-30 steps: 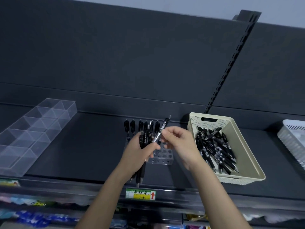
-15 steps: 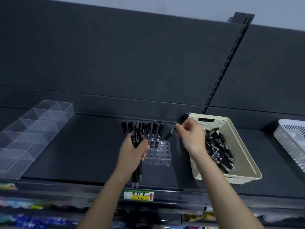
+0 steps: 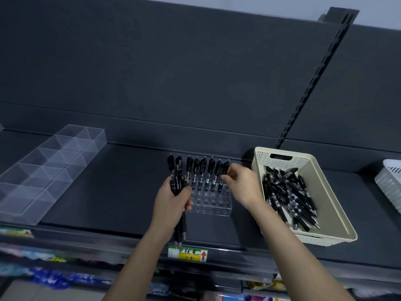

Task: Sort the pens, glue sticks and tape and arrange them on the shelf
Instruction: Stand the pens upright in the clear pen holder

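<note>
A clear acrylic pen stand (image 3: 213,203) with rows of holes sits mid-shelf. Several black pens (image 3: 201,168) stand upright in its back row. My left hand (image 3: 172,203) grips a bundle of black pens (image 3: 179,227), tips pointing down, just left of the stand. My right hand (image 3: 240,183) pinches the rightmost pen (image 3: 224,170) of the row, which stands at the stand's right end. A cream basket (image 3: 325,192) to the right holds a heap of several more black pens (image 3: 288,196).
A clear divided organizer tray (image 3: 43,170) lies at the left on the dark shelf (image 3: 119,192). A white basket (image 3: 390,185) shows at the right edge. A green and yellow price label (image 3: 187,253) is on the shelf's front rail. Lower shelves hold colourful goods.
My right hand took one pen from the bundle, swung it out to the right, and now holds it upright at the right end of the row in the stand. The left hand stayed put.
</note>
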